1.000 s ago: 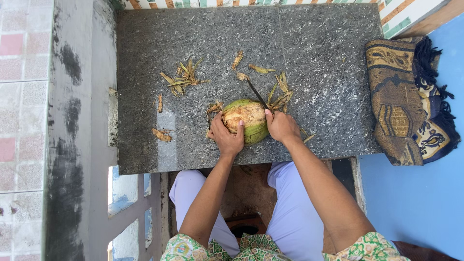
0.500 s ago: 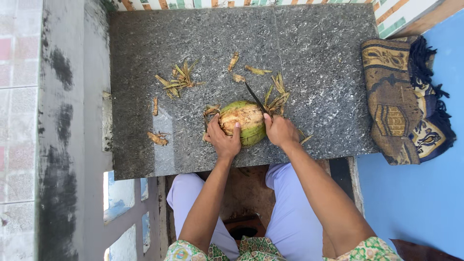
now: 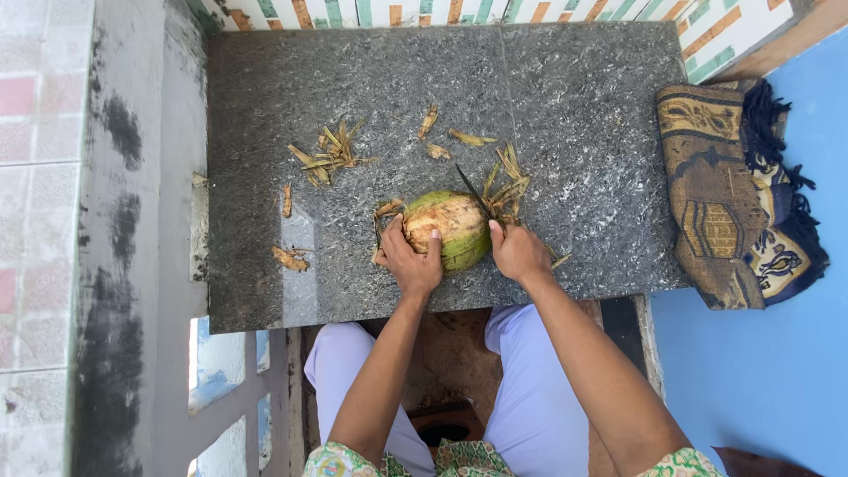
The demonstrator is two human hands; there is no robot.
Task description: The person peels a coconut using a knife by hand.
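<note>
- a tiled wall [image 3: 35, 177] and a grey cement ledge [image 3: 132, 221] are running down the far left, stained with dark patches.
- a dark speckled stone slab [image 3: 601, 132] is serving as the work surface, and loose strips of husk [image 3: 322, 155] are lying scattered on its left and middle parts (a fair pile already, so some peeling looks done).
- the left hand [image 3: 411, 256] is clamping its fingers over the near left side of a green coconut [image 3: 450, 228], thumb and fingers wrapped against the shell, pressing it down on the slab.
- the coconut is sitting near the slab's front edge, between the two hands; its upper face is showing pale, brownish stripped patches while the lower side is remaining green, so i judge the husking is partly along with much skin left.
- a knife [image 3: 473, 190] is slanting away from the coconut's right shoulder, its dark blade lying against the fruit beside more husk shavings.
- the right hand [image 3: 519, 252] is closing tight around the knife's handle (the handle itself is hidden in the fist), touching the coconut's right side.
- a patterned brown and navy fringed mat [image 3: 733, 194] is lying crumpled at the slab's right edge, on a blue floor [image 3: 777, 371].
- the person's pale trousers [image 3: 530, 389] are showing below the slab.
</note>
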